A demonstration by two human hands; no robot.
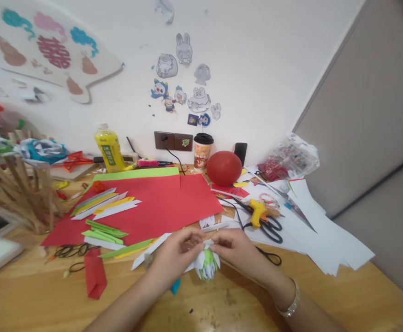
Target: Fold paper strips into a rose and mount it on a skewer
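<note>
Close to the front of the wooden table, both hands are closed on a small folded paper flower (207, 265) with white and green petals. My left hand (183, 252) pinches its upper left side. From the other side, my right hand (235, 249) pinches the top near a white paper piece; a bracelet circles that wrist. Just left of my left hand lie folded white, yellow and green paper strips (132, 249). Beneath my left wrist shows a bit of blue paper (175, 287). The fingertips partly cover the flower's top.
Red paper sheets (167, 203) carry more folded strips (101, 203). At right lie a yellow glue gun (257, 213), black-handled scissors (271, 229) and white paper (326, 230). Behind stand a red balloon (224, 168), a cup (202, 152) and a yellow bottle (109, 147). Wooden sticks (21, 193) stand left.
</note>
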